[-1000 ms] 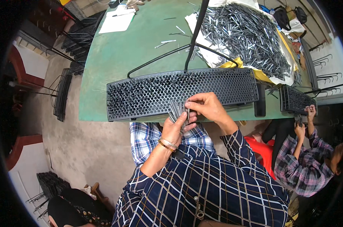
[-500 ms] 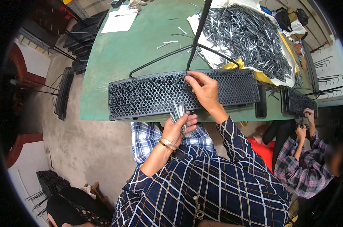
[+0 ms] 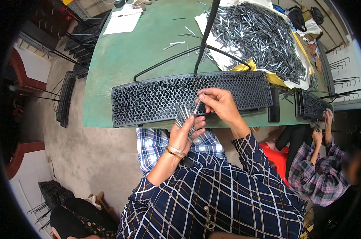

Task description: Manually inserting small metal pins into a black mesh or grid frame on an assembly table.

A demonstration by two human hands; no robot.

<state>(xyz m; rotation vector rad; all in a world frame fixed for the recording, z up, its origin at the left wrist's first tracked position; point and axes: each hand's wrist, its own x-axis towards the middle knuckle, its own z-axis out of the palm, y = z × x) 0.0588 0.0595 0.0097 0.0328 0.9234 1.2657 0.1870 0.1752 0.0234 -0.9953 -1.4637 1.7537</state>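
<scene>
My left hand [image 3: 181,137] is closed round a bunch of slim silver metal pieces [image 3: 182,115], which fan upward at the near edge of the table. My right hand [image 3: 223,106] pinches one slim metal piece [image 3: 197,106] just above that bunch; its lower end meets the left thumb area. Behind both hands lies a long black perforated rack [image 3: 244,88], full of round holes. Dark pieces stand thickly in the holes toward its left end, while the holes at the right look bare. A black wire frame [image 3: 202,51] rises from the rack's far side.
A big heap of metal pieces [image 3: 256,38] lies on white and yellow sheeting at the far right of the green table [image 3: 156,36]. Paper [image 3: 123,23] lies far left. A co-worker [image 3: 320,167] handles another rack [image 3: 312,105] at right. More racks [image 3: 66,97] stand left.
My right hand has come back from the rack's holes toward me and now pinches a metal piece at the bunch. My left hand has barely moved.
</scene>
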